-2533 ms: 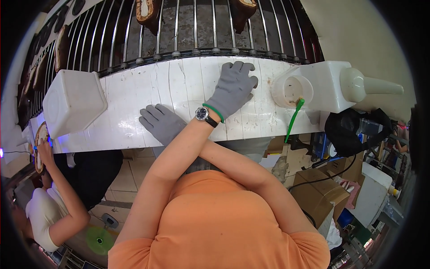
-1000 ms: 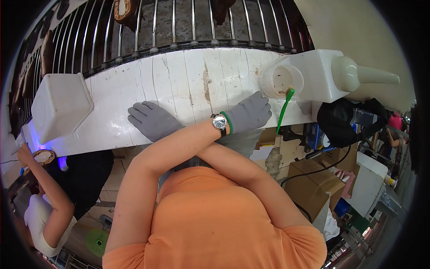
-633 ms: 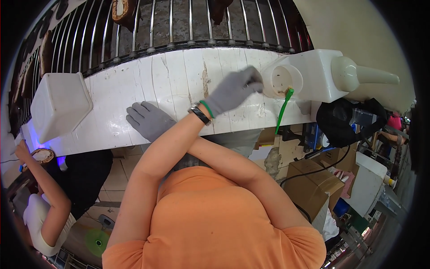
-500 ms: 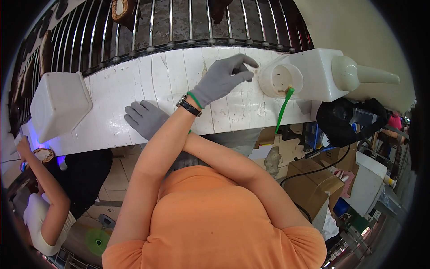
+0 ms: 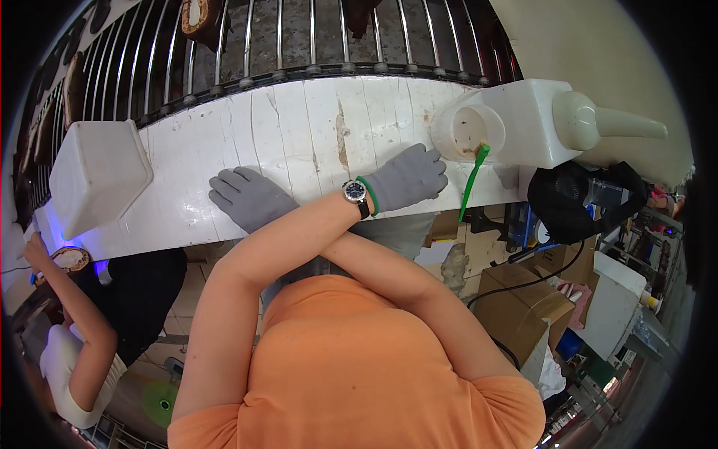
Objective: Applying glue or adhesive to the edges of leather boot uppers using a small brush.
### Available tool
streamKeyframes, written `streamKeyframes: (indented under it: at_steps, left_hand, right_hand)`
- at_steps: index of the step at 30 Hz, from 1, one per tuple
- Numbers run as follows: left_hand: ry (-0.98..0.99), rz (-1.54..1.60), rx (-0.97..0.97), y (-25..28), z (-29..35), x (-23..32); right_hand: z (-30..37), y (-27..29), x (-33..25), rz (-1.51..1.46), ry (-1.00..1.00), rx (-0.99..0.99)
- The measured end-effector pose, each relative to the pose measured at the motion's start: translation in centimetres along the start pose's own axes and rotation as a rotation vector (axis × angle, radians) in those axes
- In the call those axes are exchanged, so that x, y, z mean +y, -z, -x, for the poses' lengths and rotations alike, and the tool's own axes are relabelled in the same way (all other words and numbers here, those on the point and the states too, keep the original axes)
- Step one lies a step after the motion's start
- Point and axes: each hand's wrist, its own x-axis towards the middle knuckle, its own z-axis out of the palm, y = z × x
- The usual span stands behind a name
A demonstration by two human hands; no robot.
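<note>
My forearms are crossed, the left over the right. My left hand [image 5: 407,176], in a grey glove with a green cuff and a watch at the wrist, rests palm down on the white worktop [image 5: 299,142]. It is empty and open, fingers loosely together, just short of a translucent plastic cup [image 5: 495,129]. My gloved right hand [image 5: 251,196] lies flat and open farther left, fingers slightly spread, holding nothing. A green-handled brush [image 5: 470,183] leans at the cup's near rim, its head up. Dark specks show inside the cup. A white plastic bottle [image 5: 523,123] with a long nozzle lies beside it.
Beyond the worktop runs a roller conveyor [image 5: 310,34] carrying brown pieces [image 5: 200,22]. An off-white tub [image 5: 101,176] stands at left. A co-worker's arm [image 5: 78,307] shows at far left. A black bag [image 5: 580,202] and cardboard boxes [image 5: 516,307] are at right.
My left hand has come down and nearer, from a raised, bent-fingered pose to lying on the worktop, turning palm down. My right hand has stayed in place.
</note>
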Motion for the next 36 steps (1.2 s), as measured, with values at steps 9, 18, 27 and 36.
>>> streamKeyframes:
  at_steps: [9, 18, 27, 36]
  left_hand:
    - [0.062, 0.022, 0.184, -0.5, 0.0, -0.6]
    - [0.265, 0.192, 0.242, 1.1, 0.1, -1.4]
    - [0.393, 0.261, 0.330, 2.3, 0.4, -2.4]
    - [0.479, 0.292, 0.424, 3.9, 0.3, -2.8]
  right_hand:
    - [-0.1, 0.4, -0.1, 0.001, 0.031, 0.119]
    - [-0.1, 0.1, 0.0, 0.022, 0.037, 0.062]
    - [-0.2, 0.4, -0.1, 0.051, 0.041, 0.073]
    - [0.0, -0.2, -0.1, 0.015, 0.018, 0.034]
